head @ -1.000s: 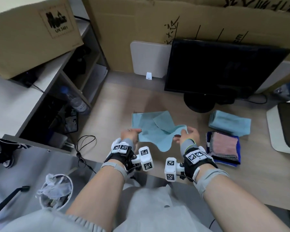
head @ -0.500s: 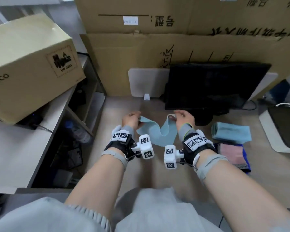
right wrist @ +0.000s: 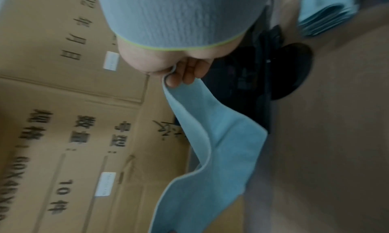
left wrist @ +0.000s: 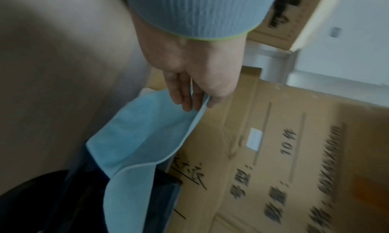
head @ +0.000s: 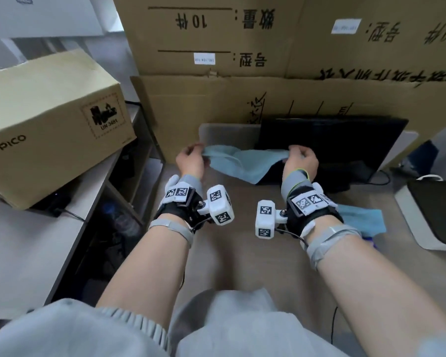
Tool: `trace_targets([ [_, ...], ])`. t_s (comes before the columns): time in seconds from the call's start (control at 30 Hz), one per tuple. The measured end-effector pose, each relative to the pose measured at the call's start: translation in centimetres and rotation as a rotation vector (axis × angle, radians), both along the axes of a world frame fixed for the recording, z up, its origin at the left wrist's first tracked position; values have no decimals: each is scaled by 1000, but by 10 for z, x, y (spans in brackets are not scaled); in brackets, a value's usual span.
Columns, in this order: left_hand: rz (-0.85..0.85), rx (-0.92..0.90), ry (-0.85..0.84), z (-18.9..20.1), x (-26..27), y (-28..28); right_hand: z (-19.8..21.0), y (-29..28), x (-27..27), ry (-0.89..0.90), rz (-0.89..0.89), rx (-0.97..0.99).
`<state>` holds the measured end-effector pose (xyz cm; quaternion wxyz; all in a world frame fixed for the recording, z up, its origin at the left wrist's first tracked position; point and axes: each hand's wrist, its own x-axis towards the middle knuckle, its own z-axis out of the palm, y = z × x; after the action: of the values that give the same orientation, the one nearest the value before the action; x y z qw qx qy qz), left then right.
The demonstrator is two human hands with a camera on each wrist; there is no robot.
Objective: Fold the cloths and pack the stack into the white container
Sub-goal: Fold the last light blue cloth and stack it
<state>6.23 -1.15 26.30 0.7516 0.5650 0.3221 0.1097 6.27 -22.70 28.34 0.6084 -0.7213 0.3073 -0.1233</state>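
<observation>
Head view, both hands (left (head: 191, 161), right (head: 301, 158)) pinching blue cloth (head: 245, 163)

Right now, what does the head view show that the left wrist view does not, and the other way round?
Only the head view shows the right hand pinching the light blue cloth, the PICO box and the folded cloth on the desk. Only the left wrist view shows the left hand from the palm side, its thumb and fingers pinching the cloth's edge. Both show the left hand, the cloth and the printed cartons.
</observation>
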Motion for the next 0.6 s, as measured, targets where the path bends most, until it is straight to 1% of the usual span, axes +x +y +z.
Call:
trace_targets([
  [0.07, 37, -31, 139, -37, -19, 4, -32, -9, -16, 126, -7, -52],
  [0.13, 29, -27, 275, -73, -42, 3, -65, -19, -37, 261, 10, -83],
  [0.23, 18, -10, 458, -116, -83, 0, -111, -33, -76, 481, 10, -71],
  [0.27, -13, -48, 504, -124, -96, 0, -122, -37, -86, 522, 10, -52],
  [0.33, -78, -128, 577, -140, -120, -1, -145, -49, -104, 629, 96, -60],
  [0.37, -78, -143, 605, -147, -132, -3, -156, -53, -113, 658, 153, -63],
  [0.43, -33, -143, 685, -155, -153, -4, -174, -58, -131, 640, 258, -2],
  [0.5, 18, -129, 716, -155, -180, -13, -190, -67, -153, 661, 292, 31],
  [0.57, -22, -131, 724, -158, -189, -13, -199, -72, -159, 693, 332, 97],
  [0.6, -48, -135, 701, -157, -195, -16, -203, -78, -164, 713, 367, 138],
])
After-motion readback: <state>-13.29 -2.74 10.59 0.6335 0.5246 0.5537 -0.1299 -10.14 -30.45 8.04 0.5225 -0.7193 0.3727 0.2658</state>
